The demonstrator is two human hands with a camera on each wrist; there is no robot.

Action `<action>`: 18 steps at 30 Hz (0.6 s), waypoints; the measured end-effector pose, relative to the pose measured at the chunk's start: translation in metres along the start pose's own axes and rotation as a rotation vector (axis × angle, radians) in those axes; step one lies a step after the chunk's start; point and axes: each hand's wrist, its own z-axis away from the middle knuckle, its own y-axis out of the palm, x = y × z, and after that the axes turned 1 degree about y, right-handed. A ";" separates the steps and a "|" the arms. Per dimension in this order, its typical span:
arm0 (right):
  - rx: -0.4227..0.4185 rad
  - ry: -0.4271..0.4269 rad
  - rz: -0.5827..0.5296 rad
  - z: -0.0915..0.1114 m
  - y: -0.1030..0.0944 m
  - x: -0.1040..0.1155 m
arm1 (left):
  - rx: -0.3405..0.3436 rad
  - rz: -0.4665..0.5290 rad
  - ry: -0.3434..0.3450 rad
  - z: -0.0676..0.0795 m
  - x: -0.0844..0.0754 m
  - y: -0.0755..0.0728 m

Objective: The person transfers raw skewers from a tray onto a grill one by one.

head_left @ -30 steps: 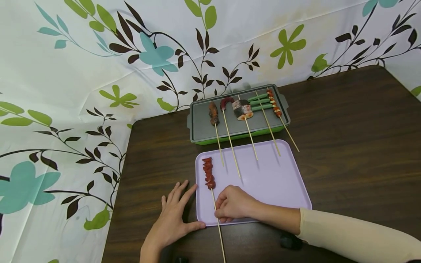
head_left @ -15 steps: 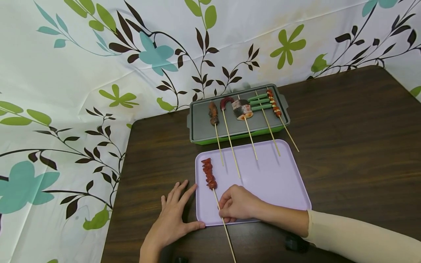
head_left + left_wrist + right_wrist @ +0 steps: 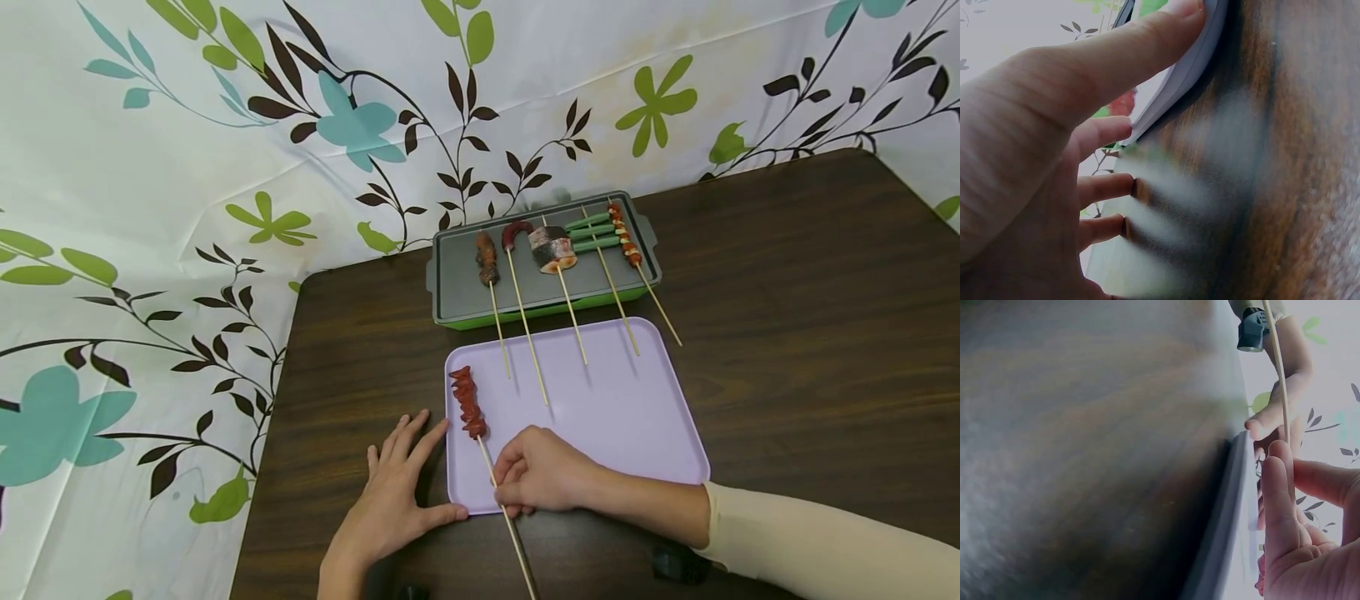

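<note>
A skewer of red meat pieces (image 3: 465, 403) lies on the lilac tray (image 3: 630, 417), its wooden stick (image 3: 517, 550) running past the tray's near edge. My right hand (image 3: 536, 479) pinches that stick (image 3: 1277, 362) over the tray's near left part. My left hand (image 3: 393, 492) lies flat on the dark table, thumb (image 3: 1147, 50) against the tray's near edge (image 3: 1191, 69) and index finger along its left side. Behind the tray, a green-rimmed grey grill plate (image 3: 457, 287) carries several more skewers (image 3: 555, 250), their sticks reaching over the lilac tray.
The dark wooden table (image 3: 810, 317) extends to the right. A floral cloth (image 3: 187, 167) hangs behind and to the left, close to the table's left edge. A small dark object (image 3: 678, 565) sits near the table's front edge under my right forearm.
My right hand has swung the red meat skewer: its meat end moved left toward the tray's left rim and the stick's free end swung right. The left hand stayed put.
</note>
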 end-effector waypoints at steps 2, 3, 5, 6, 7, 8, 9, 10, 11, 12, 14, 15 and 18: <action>0.000 -0.019 0.006 0.000 0.000 0.003 | -0.004 0.004 0.001 0.000 0.000 0.000; 0.000 -0.028 0.012 0.000 -0.001 0.005 | -0.007 0.005 0.003 0.000 0.000 0.000; -0.003 -0.050 0.030 0.000 -0.003 0.009 | -0.011 0.002 0.006 0.000 0.000 0.000; -0.003 -0.060 0.037 -0.001 -0.004 0.011 | -0.012 0.001 0.007 0.000 0.000 0.000; -0.004 -0.068 0.045 -0.001 -0.005 0.014 | -0.012 0.001 0.007 0.000 0.000 0.000; -0.006 -0.075 0.055 -0.002 -0.006 0.017 | -0.009 0.000 0.006 0.000 0.000 0.000; -0.006 -0.081 0.064 -0.002 -0.008 0.019 | -0.007 0.000 0.008 0.000 0.000 0.000; -0.008 -0.086 0.070 -0.003 -0.009 0.022 | -0.003 -0.001 0.007 0.000 0.001 0.000; -0.010 -0.087 0.074 -0.004 -0.011 0.025 | -0.001 -0.001 0.007 0.000 0.001 0.000; -0.014 -0.090 0.084 -0.004 -0.012 0.028 | 0.001 0.001 0.008 0.000 0.001 0.000; -0.022 -0.095 0.085 -0.007 -0.015 0.033 | 0.003 0.003 0.009 0.000 0.001 0.000; -0.026 -0.095 0.083 -0.007 -0.017 0.036 | 0.003 0.004 0.009 0.000 0.001 0.000; -0.044 -0.100 0.076 -0.012 -0.023 0.045 | 0.002 0.007 0.009 0.000 0.001 0.000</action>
